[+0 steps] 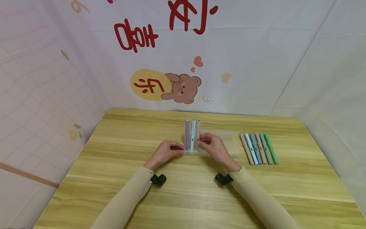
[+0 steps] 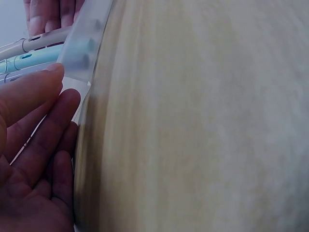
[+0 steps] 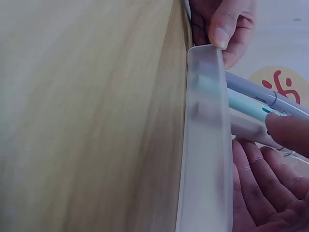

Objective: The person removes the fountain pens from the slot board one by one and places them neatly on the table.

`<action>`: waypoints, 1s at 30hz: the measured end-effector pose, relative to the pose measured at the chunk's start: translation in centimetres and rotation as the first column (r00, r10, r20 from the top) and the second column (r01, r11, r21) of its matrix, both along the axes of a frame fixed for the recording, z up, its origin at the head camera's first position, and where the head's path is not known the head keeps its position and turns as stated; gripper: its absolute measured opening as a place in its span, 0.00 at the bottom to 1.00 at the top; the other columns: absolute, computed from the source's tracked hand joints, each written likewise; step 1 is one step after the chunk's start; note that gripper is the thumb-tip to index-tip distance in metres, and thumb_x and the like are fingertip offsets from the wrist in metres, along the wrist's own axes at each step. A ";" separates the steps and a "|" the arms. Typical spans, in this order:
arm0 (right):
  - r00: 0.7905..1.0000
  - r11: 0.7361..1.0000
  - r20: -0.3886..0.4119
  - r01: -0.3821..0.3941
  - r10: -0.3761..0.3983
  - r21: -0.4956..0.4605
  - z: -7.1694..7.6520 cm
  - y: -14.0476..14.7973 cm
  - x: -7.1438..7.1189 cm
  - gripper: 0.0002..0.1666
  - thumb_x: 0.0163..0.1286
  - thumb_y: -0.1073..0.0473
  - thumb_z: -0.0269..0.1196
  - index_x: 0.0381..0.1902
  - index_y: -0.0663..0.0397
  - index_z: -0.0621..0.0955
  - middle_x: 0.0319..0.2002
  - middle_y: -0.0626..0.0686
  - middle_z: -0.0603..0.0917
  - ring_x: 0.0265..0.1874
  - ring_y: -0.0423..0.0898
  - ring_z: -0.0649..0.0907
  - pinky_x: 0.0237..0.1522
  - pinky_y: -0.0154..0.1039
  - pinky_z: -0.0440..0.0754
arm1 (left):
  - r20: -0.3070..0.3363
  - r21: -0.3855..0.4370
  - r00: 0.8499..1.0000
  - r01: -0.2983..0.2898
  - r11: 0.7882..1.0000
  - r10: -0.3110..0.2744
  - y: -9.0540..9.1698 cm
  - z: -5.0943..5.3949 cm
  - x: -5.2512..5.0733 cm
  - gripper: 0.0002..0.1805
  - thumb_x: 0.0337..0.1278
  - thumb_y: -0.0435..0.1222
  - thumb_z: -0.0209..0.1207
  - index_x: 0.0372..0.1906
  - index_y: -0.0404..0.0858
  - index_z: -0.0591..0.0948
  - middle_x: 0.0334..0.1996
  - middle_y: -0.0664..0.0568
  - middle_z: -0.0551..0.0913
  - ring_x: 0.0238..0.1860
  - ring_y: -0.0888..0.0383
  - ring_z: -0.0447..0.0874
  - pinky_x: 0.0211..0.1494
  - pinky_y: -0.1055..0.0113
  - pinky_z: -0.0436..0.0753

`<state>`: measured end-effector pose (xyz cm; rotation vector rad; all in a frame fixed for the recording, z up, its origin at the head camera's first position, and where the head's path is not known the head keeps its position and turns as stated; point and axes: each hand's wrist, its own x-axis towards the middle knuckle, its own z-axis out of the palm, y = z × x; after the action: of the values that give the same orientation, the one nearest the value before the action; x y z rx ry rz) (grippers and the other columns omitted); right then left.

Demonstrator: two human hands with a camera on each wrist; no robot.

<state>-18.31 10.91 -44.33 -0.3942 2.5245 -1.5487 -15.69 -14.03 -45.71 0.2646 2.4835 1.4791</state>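
A clear plastic pen holder (image 1: 206,153) with a frosted front wall (image 3: 205,174) stands on the table. Three pens stand upright in it: a purple pen (image 1: 187,133), a light blue pen (image 1: 193,135) and a beige pen (image 1: 198,127). My left hand (image 1: 166,152) pinches the holder's left end, thumb on the front corner. With thumb and fingers, my right hand (image 1: 215,146) holds the beige pen, whose lower end is behind the frosted wall. In the right wrist view the right thumb (image 3: 289,130) is in front of this pen, the fingers behind.
To the right of the holder lies a row of several capped pens (image 1: 258,149) in beige, blue, brown and green. The wooden table (image 1: 183,200) meets a white printed cloth backdrop (image 1: 243,63) at its far edge.
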 end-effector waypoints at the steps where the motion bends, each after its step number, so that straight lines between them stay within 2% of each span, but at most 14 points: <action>1: 1.000 1.000 -0.002 0.003 -0.003 0.000 0.0 -0.1 0.0 0.17 0.72 0.59 0.69 0.53 0.65 0.83 0.46 0.59 0.88 0.47 0.53 0.87 0.47 0.44 0.84 | 0.000 0.001 1.000 0.000 1.000 0.000 0.0 0.0 0.0 0.08 0.64 0.38 0.70 0.45 0.43 0.91 0.47 0.55 0.89 0.52 0.57 0.82 0.62 0.53 0.77; 11: 1.000 1.000 -0.020 0.017 -0.017 0.010 -0.3 -0.2 -0.3 0.14 0.71 0.63 0.69 0.50 0.65 0.83 0.42 0.58 0.88 0.43 0.51 0.87 0.43 0.38 0.83 | -0.003 0.012 1.000 0.008 1.000 -0.008 0.1 0.0 0.1 0.08 0.64 0.37 0.70 0.46 0.42 0.91 0.46 0.54 0.89 0.51 0.56 0.82 0.61 0.53 0.78; 24: 0.996 0.999 -0.078 0.050 -0.050 -0.004 0.4 -0.5 -0.1 0.14 0.73 0.61 0.68 0.51 0.64 0.83 0.45 0.58 0.88 0.45 0.52 0.87 0.51 0.49 0.84 | -0.001 0.012 1.000 0.013 1.000 -0.013 0.0 0.2 0.0 0.08 0.64 0.38 0.70 0.46 0.42 0.91 0.46 0.54 0.89 0.51 0.57 0.82 0.61 0.53 0.78; 30: 0.988 0.995 -0.120 0.087 -0.093 -0.054 1.2 -0.7 0.3 0.14 0.73 0.61 0.68 0.51 0.63 0.83 0.45 0.58 0.89 0.46 0.52 0.87 0.52 0.50 0.84 | 0.004 0.009 1.000 0.007 1.000 -0.007 0.0 0.2 0.0 0.08 0.64 0.38 0.70 0.46 0.42 0.91 0.46 0.54 0.89 0.50 0.57 0.82 0.61 0.53 0.78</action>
<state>-18.01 10.18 -43.16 -0.3987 2.6346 -1.6705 -15.69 -14.01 -45.55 0.2710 2.4708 1.4862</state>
